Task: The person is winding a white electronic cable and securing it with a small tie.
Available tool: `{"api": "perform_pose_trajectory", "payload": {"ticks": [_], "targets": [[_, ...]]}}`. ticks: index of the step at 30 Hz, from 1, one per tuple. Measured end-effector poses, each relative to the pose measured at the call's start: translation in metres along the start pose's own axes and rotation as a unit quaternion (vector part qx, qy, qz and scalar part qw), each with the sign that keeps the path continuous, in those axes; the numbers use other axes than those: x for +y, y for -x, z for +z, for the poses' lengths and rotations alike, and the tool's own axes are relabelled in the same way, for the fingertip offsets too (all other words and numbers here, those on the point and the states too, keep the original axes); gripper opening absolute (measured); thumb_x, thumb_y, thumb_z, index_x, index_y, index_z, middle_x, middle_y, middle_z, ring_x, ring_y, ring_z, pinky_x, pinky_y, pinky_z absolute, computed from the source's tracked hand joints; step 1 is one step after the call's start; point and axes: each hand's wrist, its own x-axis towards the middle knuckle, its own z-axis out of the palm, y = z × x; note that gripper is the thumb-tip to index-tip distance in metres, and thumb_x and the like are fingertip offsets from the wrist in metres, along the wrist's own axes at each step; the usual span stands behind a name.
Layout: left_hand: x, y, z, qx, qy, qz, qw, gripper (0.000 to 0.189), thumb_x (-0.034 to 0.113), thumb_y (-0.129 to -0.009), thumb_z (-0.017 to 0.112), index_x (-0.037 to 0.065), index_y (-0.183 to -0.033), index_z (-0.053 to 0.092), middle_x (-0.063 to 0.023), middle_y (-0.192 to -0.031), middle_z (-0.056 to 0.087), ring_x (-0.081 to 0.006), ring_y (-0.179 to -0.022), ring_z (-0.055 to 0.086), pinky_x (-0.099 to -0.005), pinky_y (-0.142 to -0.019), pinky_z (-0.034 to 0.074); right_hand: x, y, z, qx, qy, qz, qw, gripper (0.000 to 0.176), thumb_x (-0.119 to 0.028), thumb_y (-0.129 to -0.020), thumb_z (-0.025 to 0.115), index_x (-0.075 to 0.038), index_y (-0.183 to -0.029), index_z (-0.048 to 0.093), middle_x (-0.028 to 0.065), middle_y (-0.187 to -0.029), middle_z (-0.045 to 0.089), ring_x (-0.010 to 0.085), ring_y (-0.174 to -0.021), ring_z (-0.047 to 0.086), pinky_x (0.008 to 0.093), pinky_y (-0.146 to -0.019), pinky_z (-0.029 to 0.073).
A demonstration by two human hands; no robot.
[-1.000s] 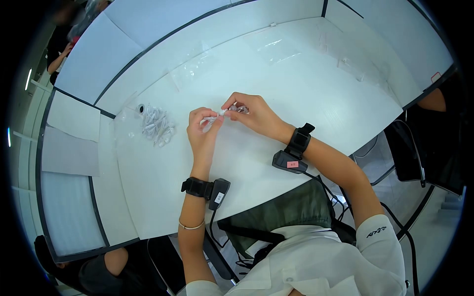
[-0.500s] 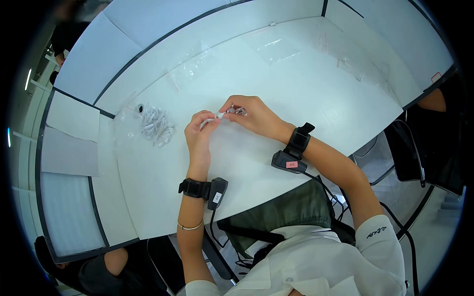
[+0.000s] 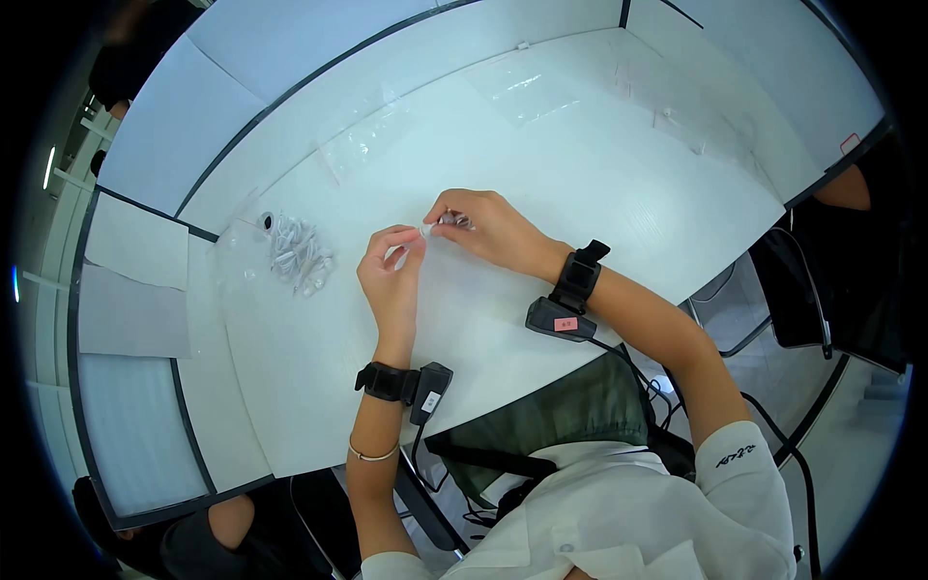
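Near the middle of the white table point(image 3: 503, 319), my left hand point(image 3: 391, 266) and my right hand point(image 3: 488, 227) meet fingertip to fingertip. Between them is a small white piece point(image 3: 425, 230), pinched by the left thumb and fingers from one side and by the right from the other. A coiled, whitish cable point(image 3: 456, 220) is tucked in the curled fingers of my right hand. To the left lies a pile of white coiled cables point(image 3: 298, 253), with a small black round item point(image 3: 268, 221) at its upper left edge.
Clear plastic bags point(image 3: 527, 92) lie along the back of the table, with more point(image 3: 677, 126) at the back right. Low white partition walls point(image 3: 319, 126) enclose the table. Other people sit or stand beyond them. Black cables run from both wrist devices.
Both hands stay together; the left fingers have straightened slightly and their grip on the white piece has shifted. The view has moved a little.
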Motion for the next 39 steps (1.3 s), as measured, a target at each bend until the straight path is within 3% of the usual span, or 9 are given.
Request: {"api": "perform_pose_trajectory", "payload": {"ticks": [6,12,18,21,28,39], "targets": [[-0.002,-0.002,-0.001,-0.007,-0.022,0.052,0.998,0.009,0.002,-0.079,0.063,0.001,-0.088,0.065,-0.0055,-0.102,0.062,-0.0138,-0.095,0.055,-0.0275,-0.083,0.042,0.002,0.001,0.0,-0.001,-0.006,0.015,1.0,0.014,-0.01,-0.085,0.061,-0.001,-0.095,0.06,0.0105,-0.086,0.064,0.0205,-0.074,0.06,0.0314,-0.071,0.049],[0.004,-0.004,-0.001,-0.005,-0.145,0.09,0.985,0.009,0.004,-0.075,0.067,0.006,-0.084,0.064,-0.0026,-0.094,0.064,-0.0154,-0.089,0.057,-0.028,-0.075,0.04,0.003,0.001,-0.001,-0.001,-0.025,0.028,0.999,0.013,-0.01,-0.085,0.062,0.0,-0.093,0.06,0.0102,-0.083,0.065,0.0187,-0.072,0.059,0.0301,-0.069,0.048],[0.002,-0.004,0.0,0.007,-0.158,0.163,0.974,0.011,0.0,-0.074,0.067,0.004,-0.083,0.063,-0.0046,-0.094,0.064,-0.0181,-0.092,0.055,-0.0301,-0.082,0.041,0.001,0.001,0.0,0.002,-0.039,0.037,0.999,0.012,-0.01,-0.084,0.062,0.0,-0.092,0.06,0.0097,-0.082,0.064,0.0167,-0.071,0.058,0.0295,-0.069,0.048],[0.003,-0.004,0.001,0.005,-0.135,0.158,0.978,0.012,-0.003,-0.074,0.066,0.004,-0.084,0.064,-0.0056,-0.094,0.064,-0.0186,-0.091,0.055,-0.0305,-0.084,0.042,0.005,0.001,0.002,0.015,-0.036,0.025,0.999,0.013,-0.01,-0.084,0.062,0.0,-0.092,0.06,0.0096,-0.082,0.064,0.0164,-0.07,0.057,0.0295,-0.068,0.047],[0.008,-0.004,0.003,-0.015,-0.111,0.187,0.976,0.01,-0.006,-0.077,0.062,-0.001,-0.086,0.064,-0.0088,-0.092,0.064,-0.0164,-0.081,0.059,-0.0267,-0.075,0.046,0.005,0.001,0.002,0.01,-0.034,0.038,0.999,0.014,-0.011,-0.085,0.063,0.0,-0.092,0.06,0.0099,-0.082,0.064,0.0162,-0.07,0.055,0.0292,-0.07,0.047],[0.007,-0.007,-0.002,-0.036,-0.149,0.174,0.973,0.011,-0.007,-0.076,0.062,-0.001,-0.085,0.064,-0.0085,-0.091,0.065,-0.0165,-0.082,0.06,-0.0261,-0.073,0.046,0.009,0.002,0.005,0.005,-0.08,0.057,0.995,0.011,-0.008,-0.084,0.062,0.001,-0.091,0.061,0.0078,-0.08,0.063,0.0125,-0.069,0.054,0.0271,-0.068,0.046]]}}
